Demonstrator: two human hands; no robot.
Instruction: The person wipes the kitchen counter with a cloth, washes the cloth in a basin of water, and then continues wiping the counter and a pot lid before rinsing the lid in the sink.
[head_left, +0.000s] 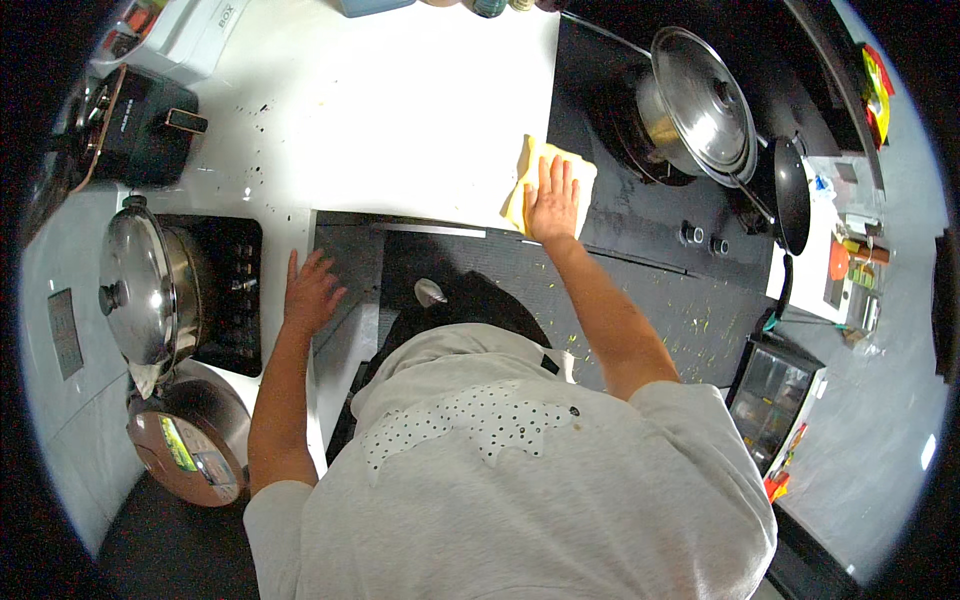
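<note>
My right hand (553, 206) lies flat on a folded yellow cloth (585, 169), fingers extended and a little apart. The cloth straddles the seam between the white countertop (420, 112) and the black cooktop (600, 202), near their front edge. At the left, my left hand (311, 292) has its fingers spread and nothing in it. It appears over the inner edge of the left counter; whether it touches that edge I cannot tell. Dark crumbs (259, 150) are scattered on the white surface beyond it.
A lidded steel pan (697, 112) stands on the cooktop, with a black frying pan (791, 195) beside it. On the left are a black appliance (150, 127), a lidded steel pot (142, 285) on a black hob (232, 300), and a brown-lidded cooker (184, 457). Bits litter the dark floor (675, 315).
</note>
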